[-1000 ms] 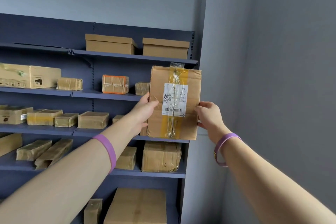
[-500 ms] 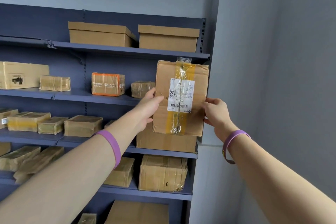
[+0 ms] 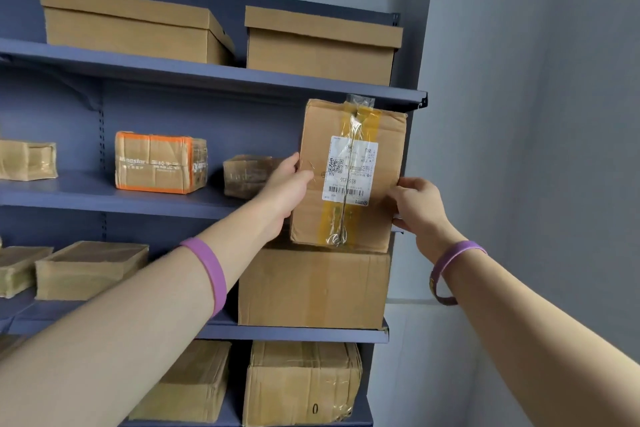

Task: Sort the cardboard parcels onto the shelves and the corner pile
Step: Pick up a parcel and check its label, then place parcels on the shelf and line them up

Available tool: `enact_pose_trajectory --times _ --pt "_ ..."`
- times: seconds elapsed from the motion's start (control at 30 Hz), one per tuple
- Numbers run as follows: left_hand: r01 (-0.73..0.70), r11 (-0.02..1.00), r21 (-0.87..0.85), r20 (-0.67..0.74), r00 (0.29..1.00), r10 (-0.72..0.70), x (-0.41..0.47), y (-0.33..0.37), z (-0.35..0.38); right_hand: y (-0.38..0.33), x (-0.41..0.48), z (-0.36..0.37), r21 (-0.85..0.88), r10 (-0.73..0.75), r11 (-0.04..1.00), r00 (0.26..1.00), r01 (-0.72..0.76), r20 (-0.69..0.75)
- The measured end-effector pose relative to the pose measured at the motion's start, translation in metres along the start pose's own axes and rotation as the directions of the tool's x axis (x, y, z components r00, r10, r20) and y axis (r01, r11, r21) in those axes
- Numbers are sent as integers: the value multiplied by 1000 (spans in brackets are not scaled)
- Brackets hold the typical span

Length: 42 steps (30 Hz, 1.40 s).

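At the right end of the shelf unit [image 3: 207,74], hard by the grey wall [image 3: 536,114], I see both arms stretched forward and up, each with a purple wristband [image 3: 207,274].

- The taped parcel [image 3: 349,177] stands upright between the two hands, white label [image 3: 349,168] facing me, yellow tape running down its middle.
- Left hand [image 3: 287,191]: palm against the parcel's left side, thumb laid across the front face, other fingers hidden behind the box. Clamped on the parcel. Wrist bent slightly inward.
- Right hand [image 3: 419,208]: fingers curled round the lower right edge, knuckles toward me. It grips the parcel too.
- The parcel's top edge sits just under the lip of the top shelf; its lower edge overlaps the top of the large plain box [image 3: 311,288] on the shelf below. I cannot tell whether it rests on a shelf board or hangs in the hands alone.
- Left of the left hand on the same shelf: a small crumpled parcel [image 3: 246,175], partly hidden by that hand, and an orange-taped parcel [image 3: 156,163] further along.
- Top shelf: two lidded boxes [image 3: 131,28], side by side.
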<state>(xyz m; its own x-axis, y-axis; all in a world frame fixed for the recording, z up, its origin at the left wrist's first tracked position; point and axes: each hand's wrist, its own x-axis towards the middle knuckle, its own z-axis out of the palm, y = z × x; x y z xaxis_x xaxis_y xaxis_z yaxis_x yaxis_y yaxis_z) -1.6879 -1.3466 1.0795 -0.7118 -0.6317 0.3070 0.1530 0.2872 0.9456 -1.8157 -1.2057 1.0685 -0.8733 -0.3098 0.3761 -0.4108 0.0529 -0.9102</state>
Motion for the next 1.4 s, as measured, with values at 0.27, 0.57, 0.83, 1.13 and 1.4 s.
enact_pose_trajectory --times 0.27,0.57,0.83,1.13,1.4 --pt "55 998 -27 82 995 -52 75 -14 -5 6 53 25 -116 -7 993 997 -1 -74" --pt "112 989 -93 117 988 -101 134 -36 2 8 105 41 -158 -27 987 997 14 -79" --pt "187 978 -92 64 981 -181 193 -45 22 29 163 55 -51 -54 997 998 56 33" --pt "132 982 -137 -11 991 -135 249 -69 58 71 230 58 1 -60 998 998 60 4" --pt "54 998 -28 -92 994 -57 268 -85 82 99 266 65 -43 -45 998 999 44 -27"
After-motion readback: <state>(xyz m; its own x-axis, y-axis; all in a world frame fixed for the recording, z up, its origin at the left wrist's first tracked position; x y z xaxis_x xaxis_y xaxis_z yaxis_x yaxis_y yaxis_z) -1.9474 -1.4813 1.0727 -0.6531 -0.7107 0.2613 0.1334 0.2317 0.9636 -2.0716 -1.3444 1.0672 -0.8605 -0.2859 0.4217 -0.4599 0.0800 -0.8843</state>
